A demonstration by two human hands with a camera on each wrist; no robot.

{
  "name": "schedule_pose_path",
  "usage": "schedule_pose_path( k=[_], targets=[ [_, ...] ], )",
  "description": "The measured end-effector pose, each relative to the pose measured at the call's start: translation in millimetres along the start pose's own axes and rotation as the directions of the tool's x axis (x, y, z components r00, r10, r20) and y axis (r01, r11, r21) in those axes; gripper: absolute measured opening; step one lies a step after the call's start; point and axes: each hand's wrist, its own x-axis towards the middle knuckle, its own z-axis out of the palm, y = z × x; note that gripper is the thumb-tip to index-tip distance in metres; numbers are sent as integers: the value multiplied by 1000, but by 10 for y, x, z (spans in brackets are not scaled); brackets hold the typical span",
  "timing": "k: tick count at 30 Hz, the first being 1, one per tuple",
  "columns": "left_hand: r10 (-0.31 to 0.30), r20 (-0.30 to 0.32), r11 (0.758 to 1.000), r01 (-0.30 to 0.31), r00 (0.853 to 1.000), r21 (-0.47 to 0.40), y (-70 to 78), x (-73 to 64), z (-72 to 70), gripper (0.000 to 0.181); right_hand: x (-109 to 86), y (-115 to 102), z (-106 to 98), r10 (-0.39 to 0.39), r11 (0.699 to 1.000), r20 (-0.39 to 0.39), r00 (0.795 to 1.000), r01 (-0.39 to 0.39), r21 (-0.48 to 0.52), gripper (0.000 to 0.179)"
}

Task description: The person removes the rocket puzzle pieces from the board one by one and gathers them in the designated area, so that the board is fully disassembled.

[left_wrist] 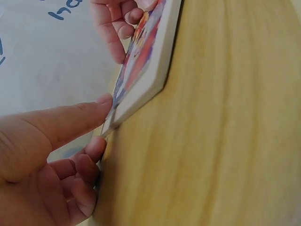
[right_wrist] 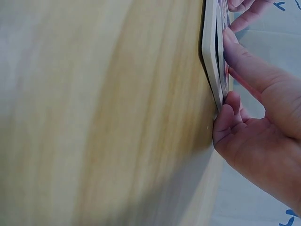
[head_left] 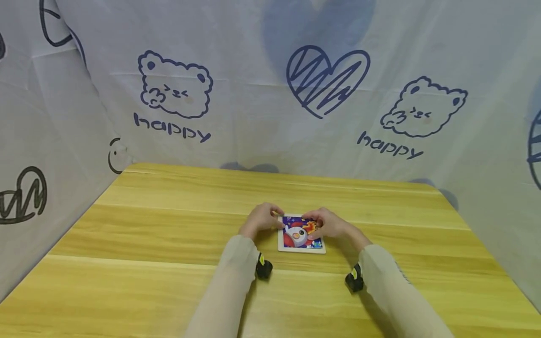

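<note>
A flat, square white-bordered board [head_left: 302,251] lies on the wooden table, bearing a colourful cartoon picture panel [head_left: 297,236] with a round white character on purple. At the board's left edge, my left hand [head_left: 262,219] pinches it, thumb [left_wrist: 104,101] on top near a corner and other fingers curled low beside it. My right hand [head_left: 331,224] grips the picture panel's right side, its thumb [right_wrist: 230,37] on the face. In the right wrist view, a narrow dark gap shows between the panel and the white board [right_wrist: 211,56] there. Some right fingertips are hidden.
The wood-grain table [head_left: 169,281] extends around the board on all sides. A white cloth [head_left: 249,108] printed with bears, hearts and "happy" hangs behind and beside it. Each sleeved wrist carries a small black camera [head_left: 264,268].
</note>
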Motion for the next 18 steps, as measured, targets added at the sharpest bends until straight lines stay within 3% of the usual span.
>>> schedule_pose_path(
  k=[8,18],
  targets=[
    [12,-43,998,-9,999,68,6,13,24,28,-2,1,3,-3,1000,-5,1000,3,-7,51],
    [10,-59,997,-6,998,71,24,5,33,23,-26,-37,3,12,1000,-16,1000,-12,10,50]
  ],
)
